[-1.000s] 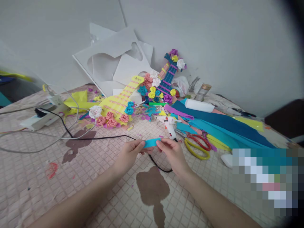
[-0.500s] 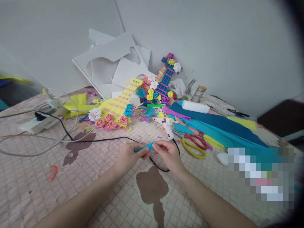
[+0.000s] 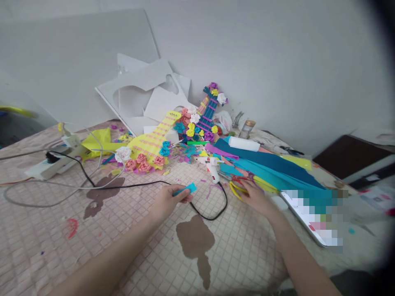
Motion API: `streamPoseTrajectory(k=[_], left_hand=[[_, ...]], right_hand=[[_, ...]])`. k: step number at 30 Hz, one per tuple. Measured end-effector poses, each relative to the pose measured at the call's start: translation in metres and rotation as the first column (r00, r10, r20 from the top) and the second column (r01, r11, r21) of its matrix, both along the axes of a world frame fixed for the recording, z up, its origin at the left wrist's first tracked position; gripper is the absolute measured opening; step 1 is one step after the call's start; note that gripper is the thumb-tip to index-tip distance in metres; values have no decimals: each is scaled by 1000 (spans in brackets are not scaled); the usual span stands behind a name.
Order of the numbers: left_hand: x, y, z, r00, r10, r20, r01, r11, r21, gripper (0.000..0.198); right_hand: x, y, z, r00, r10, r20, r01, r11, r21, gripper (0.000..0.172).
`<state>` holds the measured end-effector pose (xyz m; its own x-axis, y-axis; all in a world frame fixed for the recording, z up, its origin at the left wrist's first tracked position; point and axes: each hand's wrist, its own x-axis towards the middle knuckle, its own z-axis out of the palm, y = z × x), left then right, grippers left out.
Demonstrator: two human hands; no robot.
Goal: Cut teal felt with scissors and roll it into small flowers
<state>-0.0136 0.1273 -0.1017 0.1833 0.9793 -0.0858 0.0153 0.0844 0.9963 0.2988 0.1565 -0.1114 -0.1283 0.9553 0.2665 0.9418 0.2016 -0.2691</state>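
My left hand [image 3: 171, 201] pinches a short folded strip of bright blue crepe paper [image 3: 189, 189] between thumb and fingers, above the quilted cloth. Its free end points to the right. My right hand [image 3: 254, 193] lies over the scissors, its fingers stretched out across their red and yellow handles [image 3: 236, 190] and partly hiding them. I cannot see a closed grip there. Just left of the scissors lies a white glue gun [image 3: 212, 172], with its black cord looping between my hands.
A yellow paper guitar [image 3: 149, 142] with paper flowers and a blue one [image 3: 209, 111] stand at the back. White board offcuts [image 3: 132, 92] lean on the wall. Coloured crepe sheets [image 3: 271, 164] and a phone [image 3: 305, 222] lie right; a power strip [image 3: 46, 166] sits left.
My right hand has let go of the blue strip and moved right onto the scissors' handles. My left hand keeps the strip. The view has shifted slightly.
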Motion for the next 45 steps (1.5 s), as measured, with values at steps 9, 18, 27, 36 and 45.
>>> streamPoseTrajectory(k=[9, 18, 27, 36, 45], left_hand=[[3, -2, 3, 1000, 8, 4, -8, 999, 41, 28], [3, 1, -6, 969, 91, 230, -92, 996, -6, 31], [7, -5, 4, 927, 135, 349, -121, 991, -63, 25], [-3, -6, 17, 902, 211, 376, -196, 977, -78, 25], [-6, -7, 24, 983, 163, 82, -165, 986, 9, 22]], right_hand=[[-7, 11, 8, 992, -88, 89, 104, 974, -199, 29], [-5, -30, 43, 970, -236, 63, 243, 957, -156, 31], [5, -62, 32, 656, -189, -730, 378, 920, 101, 48], [-95, -30, 34, 545, 9, -838, -232, 963, -140, 59], [-164, -6, 38, 184, -63, -981, -453, 880, -141, 44]])
